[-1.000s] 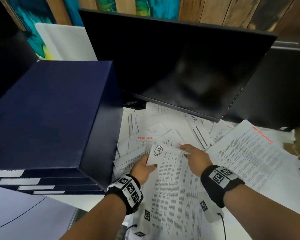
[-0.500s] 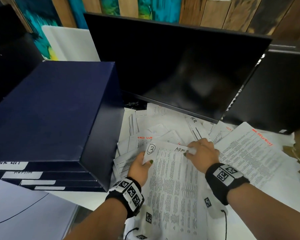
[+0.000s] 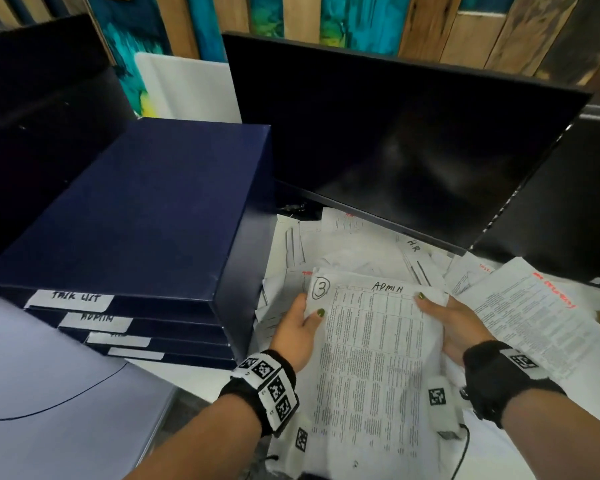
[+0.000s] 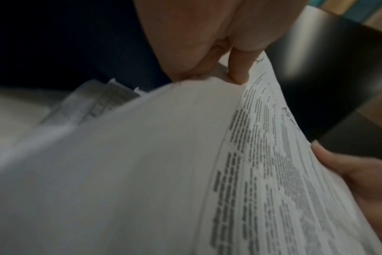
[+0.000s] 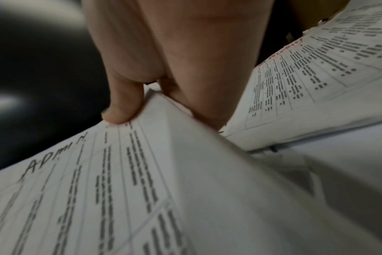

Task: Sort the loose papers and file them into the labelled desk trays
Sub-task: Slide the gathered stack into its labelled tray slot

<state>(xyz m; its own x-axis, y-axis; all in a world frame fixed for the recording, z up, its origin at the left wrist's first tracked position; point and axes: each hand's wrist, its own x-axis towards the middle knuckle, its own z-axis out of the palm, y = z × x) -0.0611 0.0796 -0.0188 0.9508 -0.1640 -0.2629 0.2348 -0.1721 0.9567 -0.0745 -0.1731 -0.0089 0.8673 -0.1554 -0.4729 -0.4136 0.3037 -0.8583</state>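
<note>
A printed sheet [image 3: 371, 344] headed ADMIN, with a circled 3 in its corner, is held up over the paper pile. My left hand [image 3: 300, 332] pinches its left edge, thumb on top, as the left wrist view also shows on the sheet [image 4: 273, 172]. My right hand [image 3: 447, 322] pinches the right top corner; the right wrist view shows the thumb on the sheet [image 5: 98, 181]. Dark blue stacked trays [image 3: 146, 216] stand to the left, their front labels [image 3: 70, 299] reading TASK LIST, then ADMIN, with two lower ones unreadable.
Loose papers [image 3: 361, 251] cover the desk under a dark monitor [image 3: 395, 143]. One sheet marked HR [image 3: 416, 258] lies behind, and a sheet with red writing [image 3: 534, 317] lies at the right. A pale grey surface [image 3: 49, 393] fills the lower left.
Both hands took hold of the ADMIN sheet at its sides and lifted it off the pile; the right hand went from pressing on top to pinching the corner.
</note>
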